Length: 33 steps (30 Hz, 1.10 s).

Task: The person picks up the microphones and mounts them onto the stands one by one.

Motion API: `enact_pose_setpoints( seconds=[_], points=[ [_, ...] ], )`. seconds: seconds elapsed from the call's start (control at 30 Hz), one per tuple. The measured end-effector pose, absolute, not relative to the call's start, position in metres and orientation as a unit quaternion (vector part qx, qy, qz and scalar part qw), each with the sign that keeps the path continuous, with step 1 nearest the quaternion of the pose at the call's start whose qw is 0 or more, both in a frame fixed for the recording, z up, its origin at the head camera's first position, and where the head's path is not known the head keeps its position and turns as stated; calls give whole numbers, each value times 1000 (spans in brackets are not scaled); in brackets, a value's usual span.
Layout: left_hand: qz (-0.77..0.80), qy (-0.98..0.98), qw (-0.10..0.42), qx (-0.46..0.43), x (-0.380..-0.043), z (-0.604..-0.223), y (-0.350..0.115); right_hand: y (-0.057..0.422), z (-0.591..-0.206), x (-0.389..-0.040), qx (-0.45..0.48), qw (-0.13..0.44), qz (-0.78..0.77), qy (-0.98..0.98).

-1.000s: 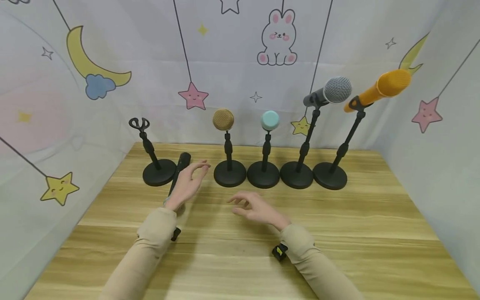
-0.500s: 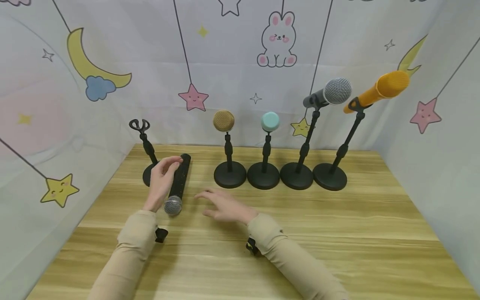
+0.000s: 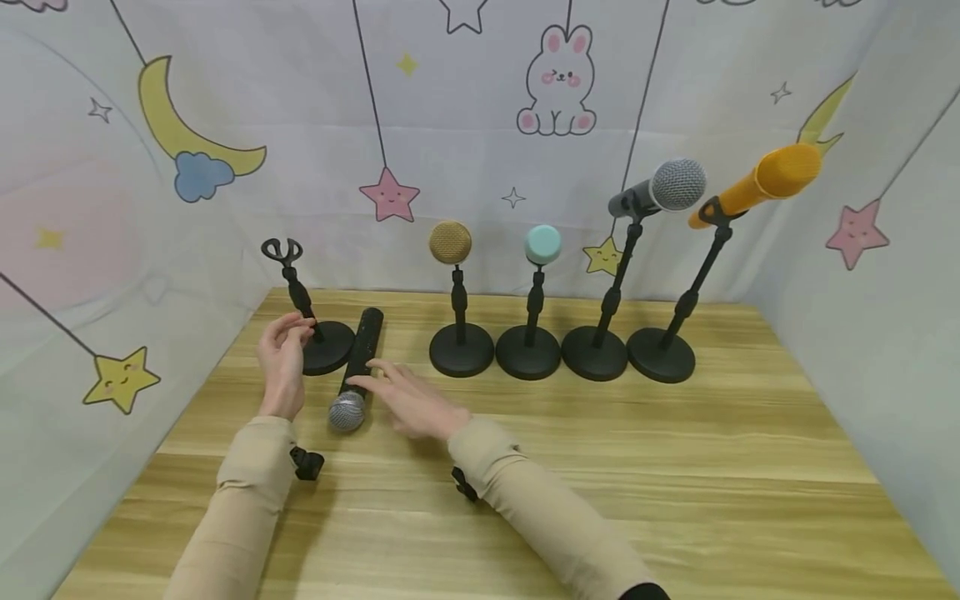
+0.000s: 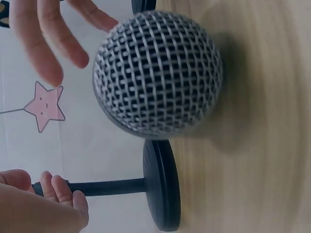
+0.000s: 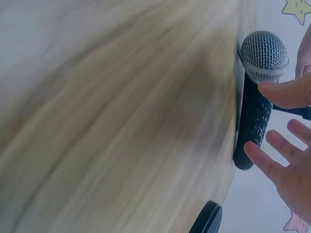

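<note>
A black microphone (image 3: 365,339) with a silver mesh head (image 5: 264,52) lies on the wooden table, its head toward the near edge. Over its right side reaches my right hand (image 3: 414,404), thumb and fingers spread; in the right wrist view the thumb and a fingertip overlap the microphone's handle. My left hand (image 3: 281,362) is beside a black desk stand (image 3: 330,350) with a bare clip (image 3: 282,250) on top. Its fingers are loosely bent, tips right at the stand's pole (image 4: 112,187). The mesh head hides part of the left wrist view.
To the right stand several black desk stands in a row, bearing a gold round microphone (image 3: 450,242), a mint-green one (image 3: 543,245), a grey microphone (image 3: 677,185) and an orange one (image 3: 783,172). A patterned white cloth (image 3: 480,150) hangs behind the table.
My left hand has moved left, from over the microphone to the stand with the bare clip. My right hand has moved left to the microphone, which stays in place.
</note>
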State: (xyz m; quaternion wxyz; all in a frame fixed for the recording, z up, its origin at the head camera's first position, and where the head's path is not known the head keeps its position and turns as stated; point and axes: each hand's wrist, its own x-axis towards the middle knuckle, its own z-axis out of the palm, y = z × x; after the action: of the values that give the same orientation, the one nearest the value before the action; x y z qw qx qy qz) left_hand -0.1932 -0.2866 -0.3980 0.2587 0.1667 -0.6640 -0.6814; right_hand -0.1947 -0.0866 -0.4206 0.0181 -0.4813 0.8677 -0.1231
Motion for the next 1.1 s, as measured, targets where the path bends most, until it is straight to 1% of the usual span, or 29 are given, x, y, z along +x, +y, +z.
enact_pose_setpoints(
  seconds=[0.23, 0.43, 0.7, 0.87, 0.97, 1.1],
  points=[
    [-669, -657, 274, 212, -197, -403, -297, -104, -425, -191, -479, -5, -66, 875],
    [-666, -660, 260, 230, -197, -405, -304, -114, -431, -185, -463, -8, -35, 886],
    [-662, -666, 247, 240, -198, -407, -308, -114, -432, -182, -448, 11, -63, 892],
    [-657, -674, 233, 243, -199, -407, -307, -110, -429, -181, -437, 55, -88, 893],
    [-653, -685, 210, 248, -201, -404, -307, -108, -426, -179, -433, 73, -101, 893],
    [-655, -693, 180, 241, -205, -398, -306, -100, -425, -175, -425, 70, -128, 894]
  ],
)
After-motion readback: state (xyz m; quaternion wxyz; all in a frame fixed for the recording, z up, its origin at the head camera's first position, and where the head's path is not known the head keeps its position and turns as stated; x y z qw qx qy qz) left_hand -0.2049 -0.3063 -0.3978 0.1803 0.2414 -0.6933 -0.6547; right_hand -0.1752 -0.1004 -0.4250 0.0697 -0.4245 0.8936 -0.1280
